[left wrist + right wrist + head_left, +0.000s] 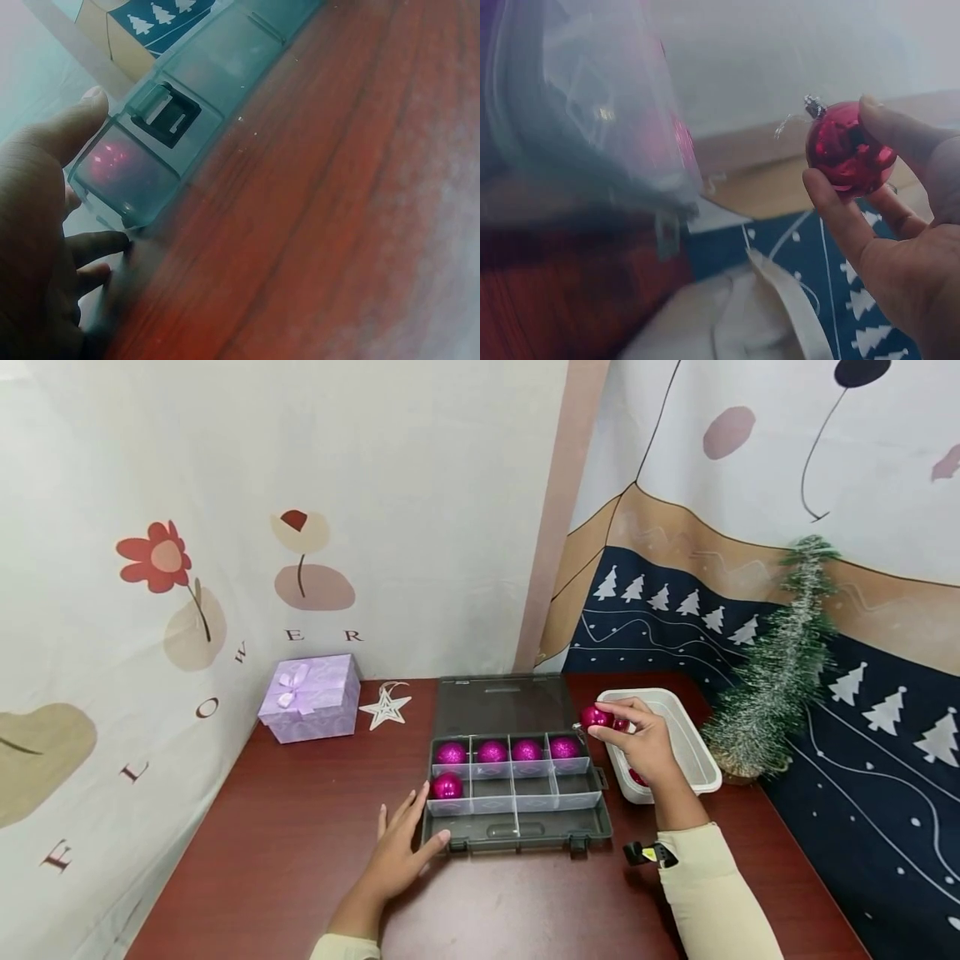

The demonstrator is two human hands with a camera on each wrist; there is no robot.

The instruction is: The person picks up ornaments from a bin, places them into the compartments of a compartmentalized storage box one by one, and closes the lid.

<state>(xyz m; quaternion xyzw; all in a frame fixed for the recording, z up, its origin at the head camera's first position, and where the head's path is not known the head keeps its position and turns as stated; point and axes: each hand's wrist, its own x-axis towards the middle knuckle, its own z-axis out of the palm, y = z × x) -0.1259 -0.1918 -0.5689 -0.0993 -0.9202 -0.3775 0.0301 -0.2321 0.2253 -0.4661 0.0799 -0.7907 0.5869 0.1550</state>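
Pale sleeves point(720, 893) are showing along the near edge of the table point(262, 860). The left hand point(397, 852) is resting, fingers spread wide, at the front left corner of the divided box point(558, 823). The right hand point(647, 745) is pinching a shiny magenta ball point(597, 717) beside the tub's point(708, 772) far left corner. Filling is seemingly running past halfway: four glittery balls point(491, 751) are occupying the back row, one shiny neighbour point(447, 786) the middle row's left compartment; three compartments there are lacking balls.
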